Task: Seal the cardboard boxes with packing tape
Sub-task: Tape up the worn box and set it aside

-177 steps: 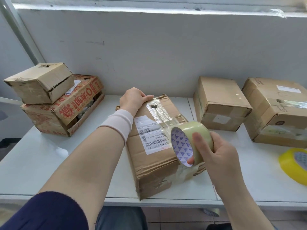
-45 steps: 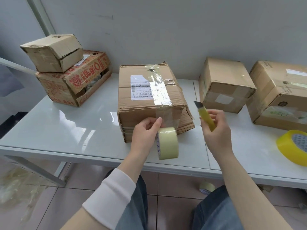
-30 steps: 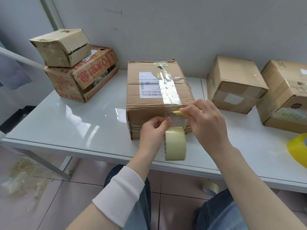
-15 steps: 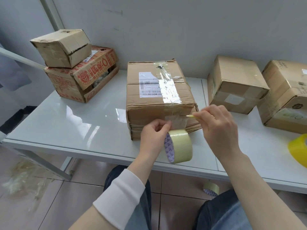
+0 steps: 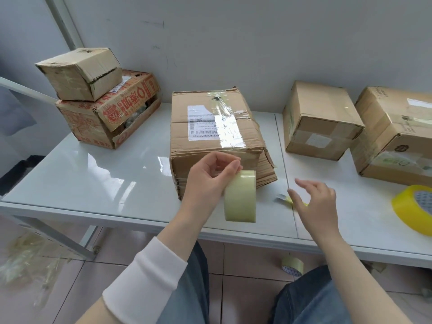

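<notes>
A worn cardboard box [image 5: 215, 127] with a white shipping label sits in the middle of the white table [image 5: 93, 178]. A shiny strip of clear tape runs over its top and down its near face. My left hand [image 5: 208, 181] grips a pale roll of packing tape [image 5: 239, 195] upright in front of the box's near face. My right hand [image 5: 315, 202] hovers with spread fingers over a small yellow cutter [image 5: 284, 198] lying on the table to the right of the box.
Two stacked boxes [image 5: 105, 113] stand at the back left. Two more boxes [image 5: 322, 120] [image 5: 397, 132] stand at the right, with a yellow tape roll [image 5: 413, 209] near the front edge. Another roll [image 5: 292, 266] and tape scraps [image 5: 28, 260] lie on the floor.
My right hand drew the cutter across the tape at the box's near face, then set it down on the table and let go. The roll in my left hand now hangs free of the box.
</notes>
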Demonstrator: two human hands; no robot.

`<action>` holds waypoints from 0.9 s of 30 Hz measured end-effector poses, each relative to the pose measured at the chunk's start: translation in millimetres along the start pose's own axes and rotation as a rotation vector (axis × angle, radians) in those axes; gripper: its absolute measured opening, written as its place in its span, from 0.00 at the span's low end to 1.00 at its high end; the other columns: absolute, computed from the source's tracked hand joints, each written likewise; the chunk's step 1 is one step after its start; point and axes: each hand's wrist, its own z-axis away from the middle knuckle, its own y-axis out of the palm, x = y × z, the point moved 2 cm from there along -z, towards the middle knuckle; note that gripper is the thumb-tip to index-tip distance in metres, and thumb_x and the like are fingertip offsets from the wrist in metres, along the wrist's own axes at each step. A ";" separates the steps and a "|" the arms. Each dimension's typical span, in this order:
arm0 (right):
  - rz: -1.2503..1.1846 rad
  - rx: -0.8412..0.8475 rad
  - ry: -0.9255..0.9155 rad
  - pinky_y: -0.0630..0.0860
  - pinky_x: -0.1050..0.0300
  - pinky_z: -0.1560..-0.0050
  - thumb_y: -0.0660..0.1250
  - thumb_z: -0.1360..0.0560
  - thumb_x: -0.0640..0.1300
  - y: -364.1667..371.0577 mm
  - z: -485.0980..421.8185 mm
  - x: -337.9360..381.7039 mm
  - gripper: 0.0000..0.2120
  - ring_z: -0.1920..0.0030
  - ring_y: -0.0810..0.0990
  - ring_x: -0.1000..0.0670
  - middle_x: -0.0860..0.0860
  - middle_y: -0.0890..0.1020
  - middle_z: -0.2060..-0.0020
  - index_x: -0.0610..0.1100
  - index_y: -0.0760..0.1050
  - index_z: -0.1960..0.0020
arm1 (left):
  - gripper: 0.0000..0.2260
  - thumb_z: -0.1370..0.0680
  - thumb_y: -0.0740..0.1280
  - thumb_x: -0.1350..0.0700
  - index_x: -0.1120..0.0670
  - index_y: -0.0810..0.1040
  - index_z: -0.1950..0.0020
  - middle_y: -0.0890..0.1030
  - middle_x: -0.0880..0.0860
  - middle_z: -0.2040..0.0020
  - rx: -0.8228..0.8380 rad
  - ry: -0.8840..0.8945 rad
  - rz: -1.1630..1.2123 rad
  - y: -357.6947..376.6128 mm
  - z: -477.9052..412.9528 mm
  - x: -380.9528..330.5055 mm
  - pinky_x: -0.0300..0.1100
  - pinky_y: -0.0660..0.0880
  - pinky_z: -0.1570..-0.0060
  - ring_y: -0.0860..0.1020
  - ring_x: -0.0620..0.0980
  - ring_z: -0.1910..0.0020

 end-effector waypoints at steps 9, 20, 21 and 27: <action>-0.611 0.165 -0.229 0.74 0.63 0.57 0.66 0.29 0.54 -24.9 15.0 143.0 0.12 0.53 0.79 0.49 0.50 0.83 0.57 0.45 0.79 0.54 | 0.05 0.25 0.69 0.58 0.49 0.77 0.58 0.79 0.46 0.62 -0.112 0.198 0.043 6.5 -42.4 -53.2 0.36 0.73 0.56 0.77 0.44 0.59; -0.537 0.183 -0.216 0.76 0.43 0.53 0.67 0.26 0.50 -19.9 -35.3 168.5 0.13 0.51 0.79 0.43 0.46 0.84 0.56 0.40 0.78 0.50 | 0.04 0.27 0.72 0.56 0.54 0.80 0.60 0.82 0.49 0.64 0.035 0.110 -0.105 -19.9 -107.8 -85.2 0.38 0.76 0.55 0.80 0.43 0.63; -0.525 0.180 -0.214 0.76 0.45 0.54 0.66 0.26 0.52 -17.8 -40.3 170.7 0.14 0.51 0.79 0.44 0.47 0.84 0.58 0.41 0.78 0.51 | 0.05 0.28 0.73 0.56 0.54 0.80 0.61 0.83 0.49 0.65 0.004 0.151 -0.175 -22.4 -114.7 -87.0 0.41 0.77 0.52 0.81 0.44 0.62; -0.675 0.154 -0.139 0.74 0.65 0.63 0.62 0.33 0.62 -18.4 -61.8 183.7 0.17 0.63 0.82 0.59 0.58 0.84 0.69 0.50 0.78 0.56 | 0.06 0.31 0.76 0.54 0.50 0.81 0.66 0.83 0.44 0.67 -0.027 0.328 -0.440 -30.2 -147.1 -108.4 0.34 0.78 0.56 0.82 0.42 0.65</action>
